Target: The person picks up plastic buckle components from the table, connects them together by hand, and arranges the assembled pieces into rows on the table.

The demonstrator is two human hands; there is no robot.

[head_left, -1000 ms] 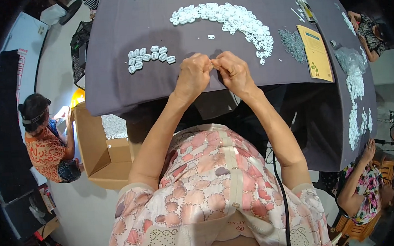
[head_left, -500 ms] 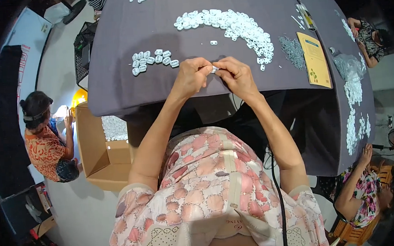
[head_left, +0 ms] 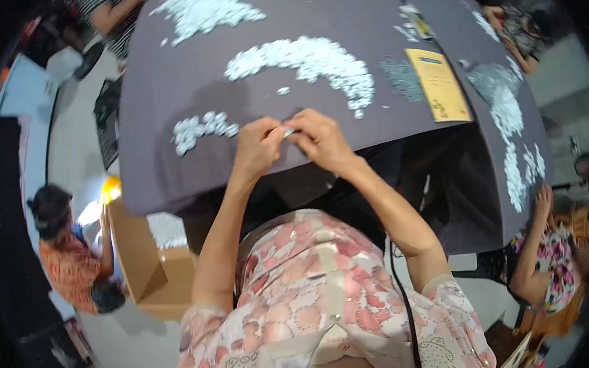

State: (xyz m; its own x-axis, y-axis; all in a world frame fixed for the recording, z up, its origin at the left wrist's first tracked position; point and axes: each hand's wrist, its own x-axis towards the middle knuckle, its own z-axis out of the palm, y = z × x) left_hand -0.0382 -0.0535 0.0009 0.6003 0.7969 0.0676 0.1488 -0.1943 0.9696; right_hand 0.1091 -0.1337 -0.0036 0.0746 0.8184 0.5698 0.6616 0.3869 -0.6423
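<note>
Between the fingertips of both hands is a small white plastic piece (head_left: 287, 134), mostly covered by the fingers. My left hand (head_left: 258, 144) pinches its left side, and my right hand (head_left: 320, 136) pinches it from the right. Both hands are just above the near edge of the dark grey tablecloth (head_left: 172, 171). Left of them lies a small group of white pieces (head_left: 200, 128). Beyond my hands, a curved heap of similar white pieces (head_left: 300, 55) spreads out, with a single white piece (head_left: 283, 90) lying apart on its near side.
A yellow booklet (head_left: 440, 84) lies to the right beside a pile of small clear parts (head_left: 401, 79). Another white heap (head_left: 210, 14) is farther back. A clear plastic bag (head_left: 497, 84) sits on the right. An open cardboard box (head_left: 169, 279) stands at lower left. Other people sit around.
The view has shifted, so the table and heaps appear tilted and moved left. My hands stay together on the small piece. At the far left, a person in a striped top shows more.
</note>
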